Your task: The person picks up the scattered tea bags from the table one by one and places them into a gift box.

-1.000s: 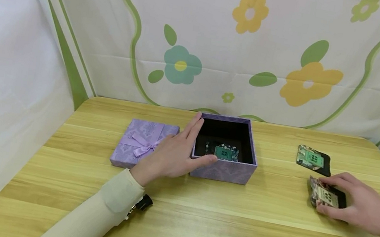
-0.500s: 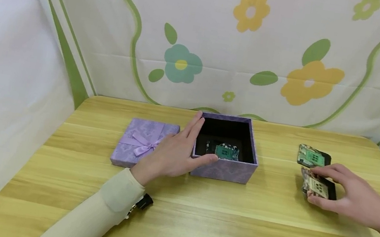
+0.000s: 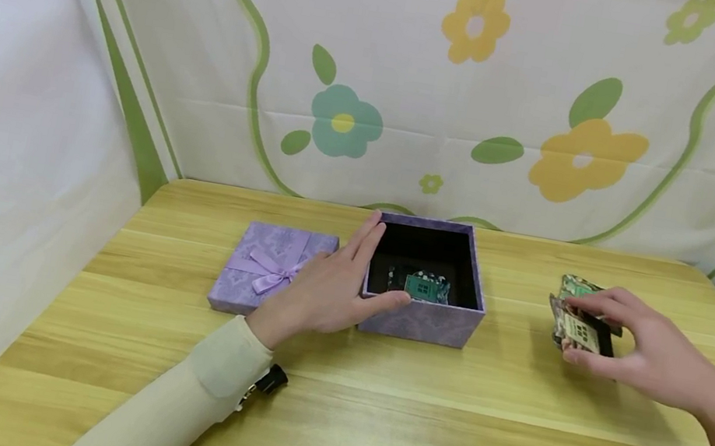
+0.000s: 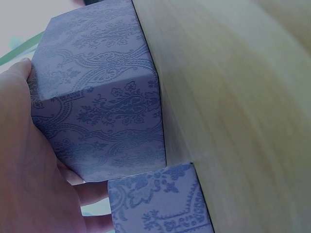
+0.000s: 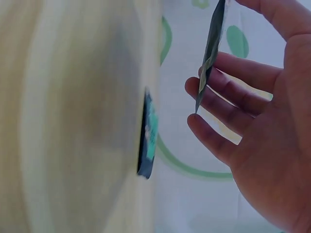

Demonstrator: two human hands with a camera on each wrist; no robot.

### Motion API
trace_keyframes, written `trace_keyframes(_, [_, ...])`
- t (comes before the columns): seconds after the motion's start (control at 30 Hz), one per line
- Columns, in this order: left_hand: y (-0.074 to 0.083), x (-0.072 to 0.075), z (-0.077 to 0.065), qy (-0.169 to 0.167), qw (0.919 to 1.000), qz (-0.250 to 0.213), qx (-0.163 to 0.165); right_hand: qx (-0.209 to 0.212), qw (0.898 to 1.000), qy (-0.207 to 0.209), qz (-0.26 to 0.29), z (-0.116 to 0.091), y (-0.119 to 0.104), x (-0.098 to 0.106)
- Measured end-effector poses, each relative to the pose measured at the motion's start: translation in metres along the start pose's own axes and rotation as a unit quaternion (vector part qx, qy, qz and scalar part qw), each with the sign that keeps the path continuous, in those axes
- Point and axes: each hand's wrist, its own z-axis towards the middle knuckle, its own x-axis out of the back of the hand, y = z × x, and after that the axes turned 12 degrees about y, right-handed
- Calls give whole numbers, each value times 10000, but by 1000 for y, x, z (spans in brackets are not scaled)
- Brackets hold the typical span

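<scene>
One flat, dark packet with a teal label and floral print (image 3: 426, 288) already lies inside the square purple cardboard box with damask patterning and a black lining (image 3: 419, 322), while two others are outside it. The purple patterned lid with a lilac ribbon bow (image 3: 260, 250) is off, lying close to the left of the box. On the right, a flat black-edged packet with a cream label and floral print (image 3: 580, 333) is in the right hand (image 3: 655, 352), pinched between thumb and fingers and raised clear of the pale wood-grain table (image 3: 331, 424). Farther back on the right, a flat floral packet with a bright green label (image 5: 149, 136) rests on the tabletop, not yet picked up. The left hand (image 3: 321, 292) lies along the box's left wall with fingers extended, its thumb reaching over the near rim.

Compared with a second ago, the right hand has carried the cream-labelled packet left and farther away, so it now partly hides the green-labelled one. Box, lid and left hand look unchanged.
</scene>
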Motion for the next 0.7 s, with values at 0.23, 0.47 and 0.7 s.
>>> trace_keyframes(0.23, [1,0,0,-17,10000,22,21,197,9991,134,353,15,-22,-1])
trace_keyframes(0.47, [0,0,-1,-33,10000,-4,26,407,9981,123,452,33,-46,-3])
trace_keyframes(0.7, [0,0,0,-40,10000,-27,29,644,9962,62,587,53,-70,-6])
